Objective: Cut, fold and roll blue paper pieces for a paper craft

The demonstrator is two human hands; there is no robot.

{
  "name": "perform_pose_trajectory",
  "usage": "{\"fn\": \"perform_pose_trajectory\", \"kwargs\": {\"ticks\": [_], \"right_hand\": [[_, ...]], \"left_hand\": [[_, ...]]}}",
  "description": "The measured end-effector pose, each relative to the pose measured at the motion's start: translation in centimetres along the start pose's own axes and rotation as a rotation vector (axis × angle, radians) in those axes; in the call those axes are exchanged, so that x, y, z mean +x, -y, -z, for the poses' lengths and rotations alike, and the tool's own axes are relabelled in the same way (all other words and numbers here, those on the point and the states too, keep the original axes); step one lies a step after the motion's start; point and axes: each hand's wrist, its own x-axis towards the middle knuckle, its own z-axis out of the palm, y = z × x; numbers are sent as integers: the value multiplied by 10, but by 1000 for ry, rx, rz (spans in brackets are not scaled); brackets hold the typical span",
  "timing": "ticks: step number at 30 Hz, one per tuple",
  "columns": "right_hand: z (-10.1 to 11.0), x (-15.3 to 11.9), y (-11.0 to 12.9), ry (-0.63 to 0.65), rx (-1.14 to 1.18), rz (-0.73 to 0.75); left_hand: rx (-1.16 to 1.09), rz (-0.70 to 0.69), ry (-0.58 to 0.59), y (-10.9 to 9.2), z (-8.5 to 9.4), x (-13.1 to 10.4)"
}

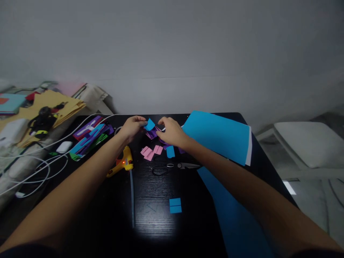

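My left hand (131,127), at the far part of the black table, pinches a small blue paper piece (149,124) between thumb and fingers. Just right of it, my right hand (172,132) has thumb and fingers curved but apart, over a pile of purple paper pieces (152,133). Whether it touches the pile I cannot tell. Nearer to me lie several pink paper pieces (148,153) and a small blue paper piece with a notched edge. A pair of scissors (174,166) lies below them. Closer still is a blue paper square (175,205) with a dark line across it.
A yellow glue gun (126,160) with a lit red light lies by my left forearm. Large blue sheets (217,134) cover the table's right side. Coloured paper strips (91,138), white cables (48,168) and brown envelopes (59,104) are at left. A pale stool (309,143) stands at right.
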Motion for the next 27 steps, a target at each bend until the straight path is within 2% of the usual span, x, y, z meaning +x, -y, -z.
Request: {"fn": "perform_pose_trajectory", "kwargs": {"ticks": [3,7,10,13,16,20,27], "right_hand": [[-19,25,-4,92,-70,-48],[-38,31,-7,109,-122,-8],[-42,32,-9,92,-130,-3],[-41,35,-13,67,-36,4],[-38,38,-18,45,78,-75],[-37,37,-23,39,115,-177],[-36,33,-22,50,148,-191]], "left_hand": [[53,-43,13,5,-3,-4],[146,-124,3,17,-4,-4],[212,-179,13,27,-1,0],[278,-217,27,38,3,4],[335,-216,46,44,6,6],[441,-240,76,40,7,3],[741,-284,85,27,-1,-8]]}}
